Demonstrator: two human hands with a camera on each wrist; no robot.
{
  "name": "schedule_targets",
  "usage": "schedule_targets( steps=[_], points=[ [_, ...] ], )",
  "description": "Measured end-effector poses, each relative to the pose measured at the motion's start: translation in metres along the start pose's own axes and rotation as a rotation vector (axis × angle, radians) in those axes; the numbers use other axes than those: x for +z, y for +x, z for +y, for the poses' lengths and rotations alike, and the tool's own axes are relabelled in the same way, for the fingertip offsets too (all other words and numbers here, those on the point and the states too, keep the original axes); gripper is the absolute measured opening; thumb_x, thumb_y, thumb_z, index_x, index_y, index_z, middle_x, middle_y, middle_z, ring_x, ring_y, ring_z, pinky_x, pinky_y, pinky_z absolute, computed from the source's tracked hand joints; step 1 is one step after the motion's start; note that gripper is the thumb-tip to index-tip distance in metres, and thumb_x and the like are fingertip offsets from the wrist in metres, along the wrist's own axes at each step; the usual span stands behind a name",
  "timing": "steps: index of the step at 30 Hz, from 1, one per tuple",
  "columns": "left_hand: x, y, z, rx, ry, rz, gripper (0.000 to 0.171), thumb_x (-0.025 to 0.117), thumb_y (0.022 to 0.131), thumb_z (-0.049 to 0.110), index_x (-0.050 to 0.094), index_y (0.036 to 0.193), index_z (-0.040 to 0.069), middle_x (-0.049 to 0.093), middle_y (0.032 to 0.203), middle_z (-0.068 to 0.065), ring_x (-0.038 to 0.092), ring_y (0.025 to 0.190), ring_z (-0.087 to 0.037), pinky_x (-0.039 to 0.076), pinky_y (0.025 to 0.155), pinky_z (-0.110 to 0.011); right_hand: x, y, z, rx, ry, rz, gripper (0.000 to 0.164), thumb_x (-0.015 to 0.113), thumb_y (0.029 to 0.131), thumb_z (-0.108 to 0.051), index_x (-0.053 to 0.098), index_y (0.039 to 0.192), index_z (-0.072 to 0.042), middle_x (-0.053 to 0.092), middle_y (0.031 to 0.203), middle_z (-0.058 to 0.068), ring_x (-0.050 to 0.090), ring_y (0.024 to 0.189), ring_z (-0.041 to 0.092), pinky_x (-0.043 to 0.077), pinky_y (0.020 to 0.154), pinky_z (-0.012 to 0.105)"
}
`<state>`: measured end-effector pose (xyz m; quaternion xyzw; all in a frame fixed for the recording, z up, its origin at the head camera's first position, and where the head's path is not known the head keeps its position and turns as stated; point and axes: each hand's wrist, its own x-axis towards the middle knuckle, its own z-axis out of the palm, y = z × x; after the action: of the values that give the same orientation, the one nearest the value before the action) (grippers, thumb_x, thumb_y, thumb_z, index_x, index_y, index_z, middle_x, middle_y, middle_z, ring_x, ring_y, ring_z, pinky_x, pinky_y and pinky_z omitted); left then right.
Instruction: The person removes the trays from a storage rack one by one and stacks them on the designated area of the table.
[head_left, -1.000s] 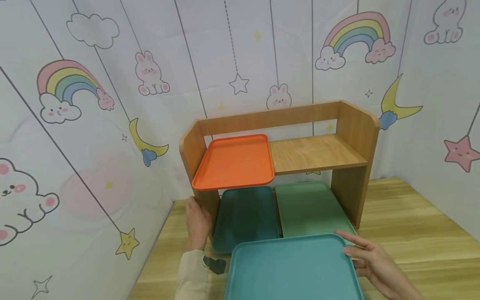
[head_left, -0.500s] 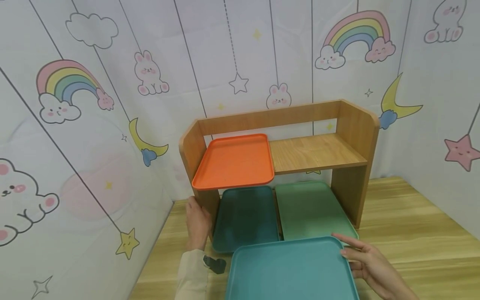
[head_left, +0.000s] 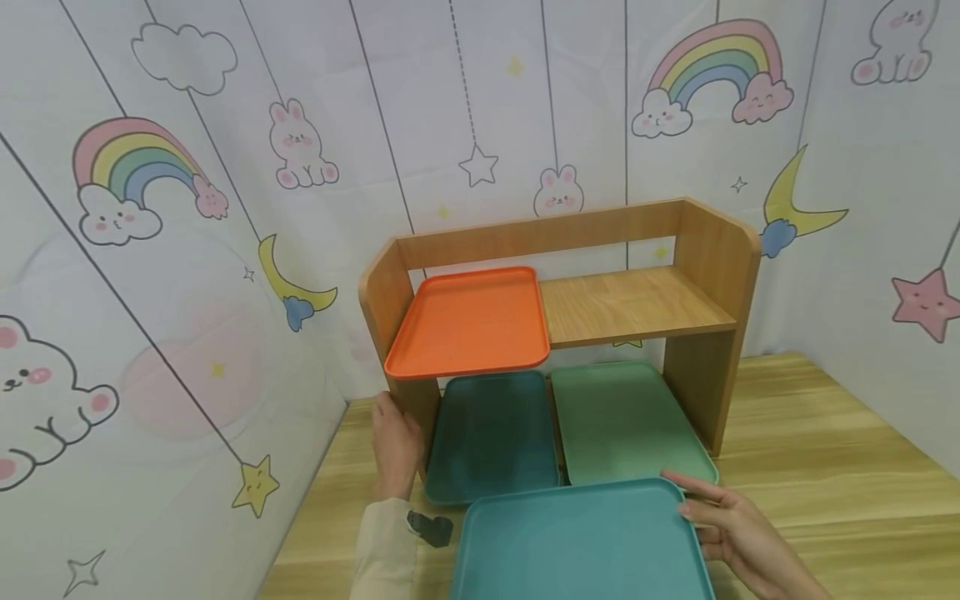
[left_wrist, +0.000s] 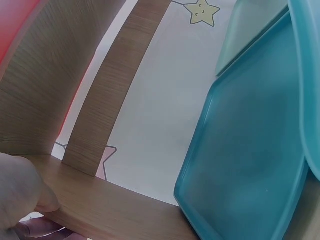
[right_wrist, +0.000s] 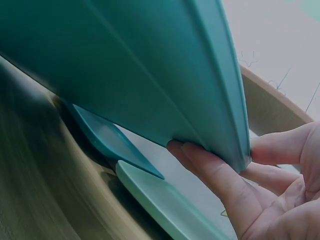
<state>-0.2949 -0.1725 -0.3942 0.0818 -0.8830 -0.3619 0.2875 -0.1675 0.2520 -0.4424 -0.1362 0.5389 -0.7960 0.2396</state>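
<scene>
My left hand [head_left: 396,446] grips the left side panel of the wooden desk shelf [head_left: 622,304]. In the left wrist view the thumb lies on the panel's inner face and the fingers pass behind it. A blue-teal tray [head_left: 585,542] hangs in front of the shelf, its near part cut off by the head view's lower edge. My right hand [right_wrist: 270,195] pinches it near its far right corner, thumb on one side and fingers on the underside. Behind it, a dark teal tray [head_left: 491,442] and a light green tray [head_left: 630,421] lie side by side in the lower level.
An orange tray [head_left: 472,321] lies on the left half of the upper board, its front edge jutting past the board. The wood-grain table [head_left: 825,467] extends to the right of the shelf. A printed cloth wall [head_left: 600,100] stands close behind and at both sides.
The blue-teal tray and my right hand have shifted slightly left and toward me. My left hand and the shelf have stayed in place.
</scene>
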Motion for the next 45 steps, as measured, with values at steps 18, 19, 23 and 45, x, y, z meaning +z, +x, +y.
schedule_targets(
  steps=[18, 19, 23, 45],
  points=[
    [0.001, -0.002, 0.000, 0.057, 0.007, 0.049, 0.028, 0.044, 0.091, -0.001, 0.041, 0.119, -0.006, 0.050, 0.107, -0.027, 0.056, 0.100, -0.044, 0.048, 0.081, -0.054, -0.011, 0.001, 0.018, 0.070, -0.063, 0.080, 0.035, 0.045, 0.100, -0.016, 0.055, 0.127, -0.037, 0.069, 0.104, 0.001, 0.070, 0.090, 0.017, 0.056, 0.081, 0.035],
    [0.000, -0.002, 0.000, 0.061, 0.006, 0.051, 0.027, 0.044, 0.092, -0.001, 0.042, 0.118, -0.007, 0.050, 0.106, -0.027, 0.056, 0.099, -0.044, 0.048, 0.080, -0.054, -0.013, 0.000, 0.019, 0.066, -0.071, 0.076, 0.035, 0.045, 0.100, -0.016, 0.054, 0.128, -0.036, 0.069, 0.109, 0.003, 0.069, 0.095, 0.019, 0.055, 0.083, 0.037],
    [0.000, -0.002, 0.000, 0.065, 0.005, 0.051, 0.027, 0.043, 0.092, -0.001, 0.041, 0.119, -0.007, 0.050, 0.106, -0.027, 0.056, 0.099, -0.043, 0.048, 0.080, -0.054, -0.016, 0.001, 0.026, 0.065, -0.145, 0.109, 0.038, 0.047, 0.100, -0.019, 0.049, 0.135, -0.033, 0.066, 0.116, 0.001, 0.067, 0.102, 0.023, 0.054, 0.085, 0.041],
    [0.000, 0.000, -0.001, 0.072, 0.024, 0.039, 0.026, 0.045, 0.092, -0.001, 0.041, 0.117, -0.006, 0.051, 0.106, -0.027, 0.056, 0.098, -0.044, 0.048, 0.079, -0.054, -0.011, 0.013, 0.035, 0.168, -0.440, 0.330, 0.061, 0.060, 0.091, -0.015, 0.035, 0.145, -0.002, 0.051, 0.107, 0.012, 0.061, 0.087, 0.019, 0.056, 0.074, 0.042]
  ],
)
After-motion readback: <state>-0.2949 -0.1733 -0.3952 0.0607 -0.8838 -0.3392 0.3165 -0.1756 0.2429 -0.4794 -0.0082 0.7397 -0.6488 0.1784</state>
